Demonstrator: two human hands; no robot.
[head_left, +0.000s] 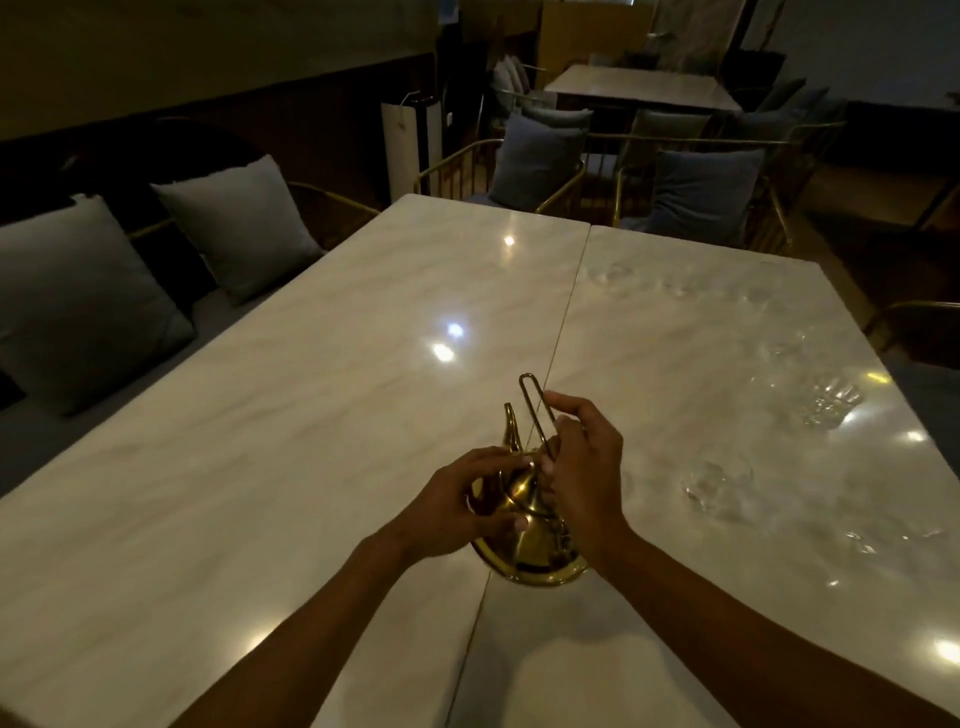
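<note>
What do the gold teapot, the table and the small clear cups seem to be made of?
Teapot: likely polished brass or gold-plated metal; it shines with mirror-like highlights. Table: looks like glossy marble, or a lookalike; pale veining and sharp lamp reflections. Cups: probably clear glass; see-through with bright glints.

This is the dining room of a restaurant or café, dimly lit. The marble worktop (337, 395) is two tables pushed together, and a second table (639, 85) farther back is ringed by chairs. Those chairs (524, 182) have gold wire frames and grey cushions (701, 195). A long bench (47, 441) with pillows (239, 228) runs along the left wall. Clear glasses (719, 486) and a brass teapot (530, 551) are on the worktop.
</note>
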